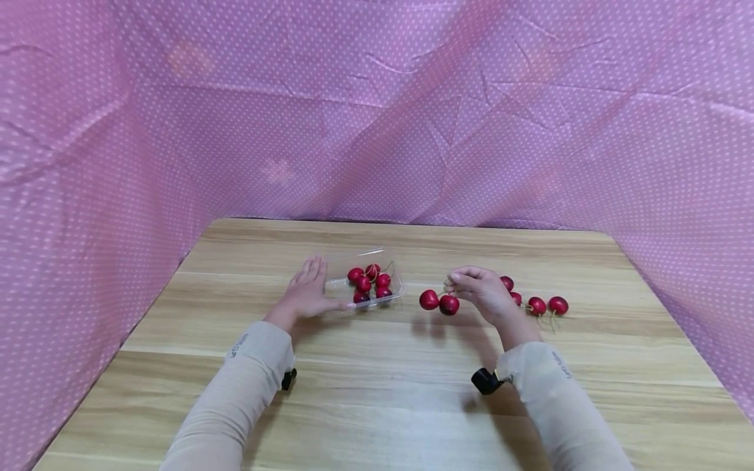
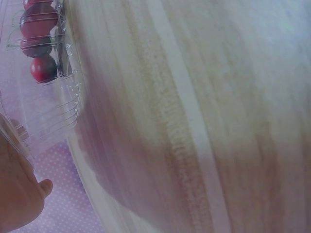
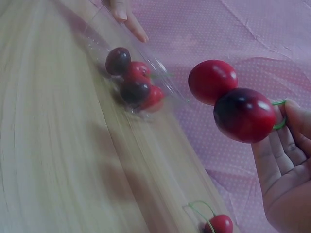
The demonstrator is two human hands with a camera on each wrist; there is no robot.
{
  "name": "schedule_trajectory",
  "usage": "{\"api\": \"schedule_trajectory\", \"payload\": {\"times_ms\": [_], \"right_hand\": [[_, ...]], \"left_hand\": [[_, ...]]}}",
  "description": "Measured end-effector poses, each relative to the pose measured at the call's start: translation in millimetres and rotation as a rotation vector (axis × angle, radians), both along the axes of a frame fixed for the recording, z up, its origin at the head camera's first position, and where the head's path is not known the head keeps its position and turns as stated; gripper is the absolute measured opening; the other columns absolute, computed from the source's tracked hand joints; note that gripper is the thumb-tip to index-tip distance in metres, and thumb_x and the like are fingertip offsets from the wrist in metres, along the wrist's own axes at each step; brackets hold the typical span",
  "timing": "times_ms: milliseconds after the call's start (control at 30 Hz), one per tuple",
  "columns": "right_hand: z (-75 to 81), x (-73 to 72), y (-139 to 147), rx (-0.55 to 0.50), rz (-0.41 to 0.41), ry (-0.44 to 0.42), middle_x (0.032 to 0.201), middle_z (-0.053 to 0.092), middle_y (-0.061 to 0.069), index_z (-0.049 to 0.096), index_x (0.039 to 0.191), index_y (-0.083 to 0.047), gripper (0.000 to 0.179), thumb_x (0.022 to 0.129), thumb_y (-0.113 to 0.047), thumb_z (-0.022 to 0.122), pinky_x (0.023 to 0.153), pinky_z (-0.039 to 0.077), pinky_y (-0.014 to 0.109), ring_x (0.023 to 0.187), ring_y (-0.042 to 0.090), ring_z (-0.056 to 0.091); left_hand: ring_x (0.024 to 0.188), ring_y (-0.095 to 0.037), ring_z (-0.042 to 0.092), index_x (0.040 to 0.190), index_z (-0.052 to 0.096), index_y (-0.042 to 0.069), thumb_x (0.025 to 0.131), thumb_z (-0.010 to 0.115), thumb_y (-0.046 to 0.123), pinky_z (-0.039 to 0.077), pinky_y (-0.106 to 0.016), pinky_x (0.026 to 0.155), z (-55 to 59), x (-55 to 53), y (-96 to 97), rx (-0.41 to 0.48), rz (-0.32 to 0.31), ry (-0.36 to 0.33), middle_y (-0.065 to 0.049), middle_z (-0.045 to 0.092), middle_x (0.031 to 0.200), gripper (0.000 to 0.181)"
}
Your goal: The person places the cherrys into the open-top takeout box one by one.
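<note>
My right hand (image 1: 480, 291) pinches the green stems of a pair of cherries (image 1: 449, 305) and holds them above the table. In the right wrist view the two cherries (image 3: 244, 115), one bright red and one partly dark, hang beside the fingertips. A clear plastic box (image 1: 338, 286) with several cherries (image 1: 363, 283) in it stands left of them. Along the box's left side rests my left hand (image 1: 306, 294), fingers straight and thumb at the near edge. In the left wrist view the box (image 2: 46, 114) shows beside that hand (image 2: 19, 189).
More cherries (image 1: 537, 305) with stems lie on the wooden table (image 1: 383, 392) to the right, partly behind my right hand. A pink dotted cloth (image 1: 377, 131) hangs around the table's back and sides.
</note>
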State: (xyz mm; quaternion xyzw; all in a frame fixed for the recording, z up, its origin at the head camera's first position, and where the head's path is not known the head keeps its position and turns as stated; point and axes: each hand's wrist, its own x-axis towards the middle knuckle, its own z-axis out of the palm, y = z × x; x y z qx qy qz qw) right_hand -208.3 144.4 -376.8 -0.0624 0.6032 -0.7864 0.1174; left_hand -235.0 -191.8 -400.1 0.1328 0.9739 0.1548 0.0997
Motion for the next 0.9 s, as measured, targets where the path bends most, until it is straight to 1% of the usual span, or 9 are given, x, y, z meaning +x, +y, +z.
{"api": "schedule_trajectory", "payload": {"times_ms": [133, 333, 367, 600, 767, 900], "right_hand": [[-1.6, -3.4, -7, -0.01, 0.002, -0.002, 0.073, 0.063, 0.003, 0.064, 0.076, -0.01, 0.022, 0.086, 0.0, 0.048, 0.068, 0.049, 0.027, 0.069, 0.014, 0.06], [-6.3, -8.4, -16, -0.04, 0.007, -0.017, 0.073, 0.063, 0.005, 0.064, 0.076, -0.008, 0.019, 0.086, 0.0, 0.05, 0.067, 0.05, 0.027, 0.068, 0.015, 0.06], [-6.9, -9.1, -17, -0.039, 0.007, -0.017, 0.074, 0.063, 0.005, 0.064, 0.076, -0.008, 0.018, 0.085, 0.0, 0.05, 0.068, 0.05, 0.027, 0.068, 0.015, 0.06], [-8.7, -14.9, -24, -0.01, 0.005, -0.014, 0.075, 0.062, 0.005, 0.061, 0.078, -0.008, 0.014, 0.086, -0.003, 0.051, 0.071, 0.049, 0.028, 0.069, 0.014, 0.06], [-7.8, -20.8, -29, 0.005, 0.009, -0.018, 0.075, 0.063, 0.004, 0.06, 0.079, -0.007, 0.012, 0.086, -0.005, 0.051, 0.071, 0.049, 0.027, 0.07, 0.014, 0.06], [-5.6, -25.5, -33, 0.005, 0.014, -0.02, 0.076, 0.063, 0.005, 0.06, 0.081, -0.005, 0.01, 0.086, -0.005, 0.051, 0.071, 0.049, 0.027, 0.071, 0.014, 0.06]], "left_hand": [[0.128, -0.028, -0.009, 0.137, -0.003, 0.001, 0.06, 0.045, 0.077, 0.002, -0.047, 0.102, -0.9, -1.3, 0.1, 0.005, -0.001, 0.007, -0.014, -0.009, 0.142, 0.119], [0.128, -0.027, -0.01, 0.137, 0.0, 0.0, 0.056, 0.041, 0.082, 0.002, -0.047, 0.102, -1.5, -3.6, 1.8, -0.018, -0.004, 0.01, -0.013, -0.008, 0.142, 0.122], [0.128, -0.026, -0.011, 0.137, 0.0, 0.0, 0.055, 0.04, 0.082, 0.002, -0.047, 0.102, -1.4, -4.2, 1.9, -0.026, -0.005, 0.009, -0.013, -0.009, 0.142, 0.123], [0.128, -0.027, -0.01, 0.137, -0.001, 0.001, 0.054, 0.043, 0.082, 0.0, -0.046, 0.102, 1.7, -5.8, 3.7, -0.011, 0.001, -0.01, -0.013, -0.009, 0.143, 0.124], [0.128, -0.028, -0.007, 0.137, -0.001, 0.001, 0.053, 0.041, 0.083, 0.003, -0.045, 0.102, 3.7, -5.5, 4.6, -0.033, 0.005, -0.01, -0.014, -0.007, 0.143, 0.125], [0.128, -0.029, -0.008, 0.137, -0.001, 0.0, 0.054, 0.041, 0.083, 0.002, -0.044, 0.102, 5.3, -5.0, 5.0, -0.039, 0.008, -0.02, -0.013, -0.008, 0.142, 0.125]]}}
